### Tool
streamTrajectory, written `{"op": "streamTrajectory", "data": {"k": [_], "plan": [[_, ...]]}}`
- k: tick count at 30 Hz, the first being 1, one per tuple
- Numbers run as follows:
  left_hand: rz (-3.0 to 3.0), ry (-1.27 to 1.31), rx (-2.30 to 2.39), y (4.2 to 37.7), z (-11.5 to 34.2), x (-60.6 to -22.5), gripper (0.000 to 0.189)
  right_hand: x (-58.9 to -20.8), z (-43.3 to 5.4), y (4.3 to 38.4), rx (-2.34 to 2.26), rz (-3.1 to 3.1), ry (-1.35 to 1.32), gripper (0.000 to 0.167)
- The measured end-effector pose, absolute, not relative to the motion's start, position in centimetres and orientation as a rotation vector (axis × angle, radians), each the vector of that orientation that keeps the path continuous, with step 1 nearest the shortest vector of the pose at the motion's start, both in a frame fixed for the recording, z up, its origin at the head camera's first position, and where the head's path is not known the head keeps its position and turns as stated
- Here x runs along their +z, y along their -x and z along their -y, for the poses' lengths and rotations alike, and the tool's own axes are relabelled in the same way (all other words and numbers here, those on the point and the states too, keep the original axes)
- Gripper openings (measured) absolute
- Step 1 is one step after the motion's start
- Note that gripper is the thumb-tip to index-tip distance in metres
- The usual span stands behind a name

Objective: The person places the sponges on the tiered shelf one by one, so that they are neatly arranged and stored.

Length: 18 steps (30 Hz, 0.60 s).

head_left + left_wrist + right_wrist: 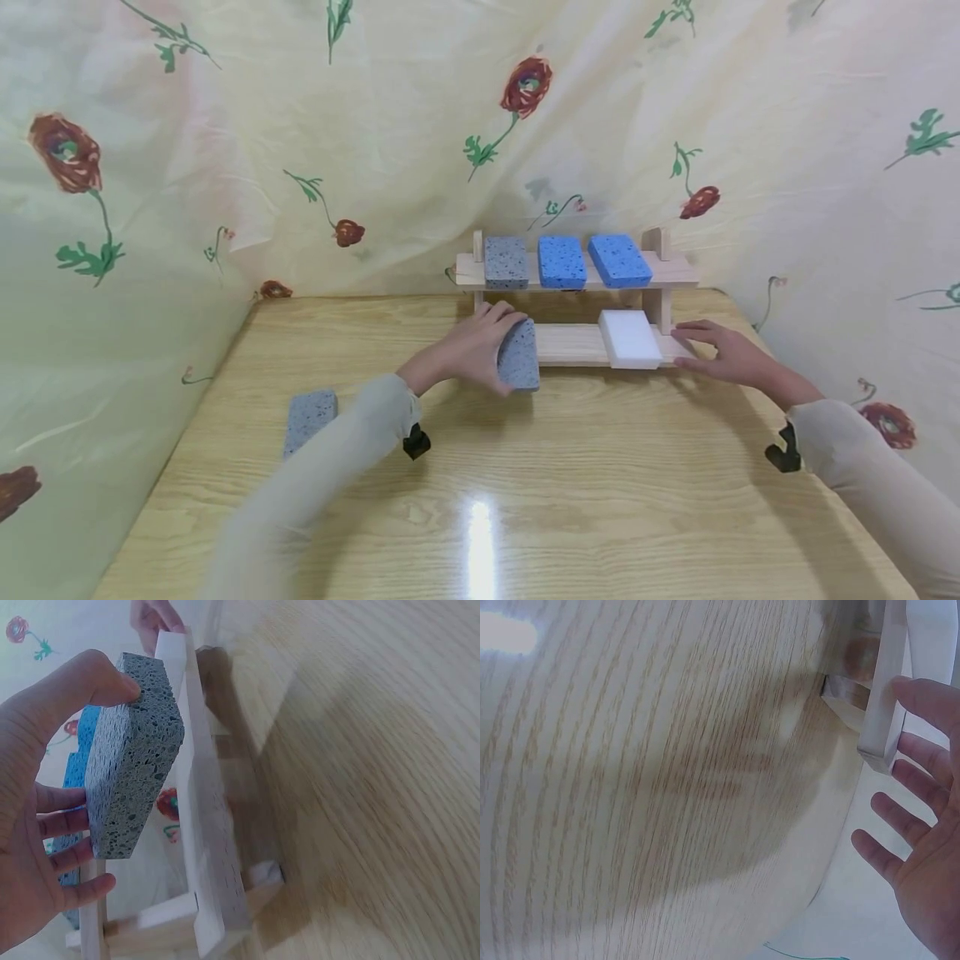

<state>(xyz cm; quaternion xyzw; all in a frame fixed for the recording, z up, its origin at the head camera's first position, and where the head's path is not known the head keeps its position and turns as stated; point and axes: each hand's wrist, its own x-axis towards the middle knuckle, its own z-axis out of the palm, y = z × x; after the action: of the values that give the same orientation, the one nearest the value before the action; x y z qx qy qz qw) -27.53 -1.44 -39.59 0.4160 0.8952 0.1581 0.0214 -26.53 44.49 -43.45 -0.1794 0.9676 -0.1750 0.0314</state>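
A grey speckled sponge (520, 358) is in my left hand (468, 346), at the left end of the lower board of a two-tier wooden rack (570, 343). In the left wrist view, the thumb lies on one face of this sponge (135, 761) and the fingers on the opposite side. My right hand (720, 354) is at the lower board's right end. Seen from the right wrist, its thumb and first fingers pinch the rack's end (883, 724), while the other fingers spread loosely. A white sponge (630, 339) lies on the lower board, near the right hand.
The upper board carries another grey sponge (506, 262) and two blue sponges, one in the middle (562, 262) and one on the right (619, 260). On the table (600, 483), a further grey sponge (309, 417) is partly hidden by the left sleeve. Flowered cloth (405, 150) hangs behind.
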Motion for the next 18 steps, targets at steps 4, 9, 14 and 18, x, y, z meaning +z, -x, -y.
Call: {"op": "streamTrajectory", "data": {"k": [4, 9, 14, 18], "plan": [[-2.784, -1.266, 0.499, 28.0, 0.2, -39.6, 0.111, -43.4, -44.5, 26.5, -0.538, -2.983, 0.559, 0.062], [-2.796, -1.224, 0.491, 28.4, -1.2, -39.8, 0.113, -43.4, -44.4, 26.4, -0.539, -2.984, 0.552, 0.063], [-2.793, -1.214, 0.464, 28.8, -2.7, -40.2, 0.114, -43.5, -44.5, 26.5, -0.539, -2.975, 0.537, 0.064], [-2.802, -1.218, 0.445, 29.2, -3.7, -40.6, 0.115, -43.6, -44.5, 26.6, -0.542, -2.965, 0.520, 0.064]]}}
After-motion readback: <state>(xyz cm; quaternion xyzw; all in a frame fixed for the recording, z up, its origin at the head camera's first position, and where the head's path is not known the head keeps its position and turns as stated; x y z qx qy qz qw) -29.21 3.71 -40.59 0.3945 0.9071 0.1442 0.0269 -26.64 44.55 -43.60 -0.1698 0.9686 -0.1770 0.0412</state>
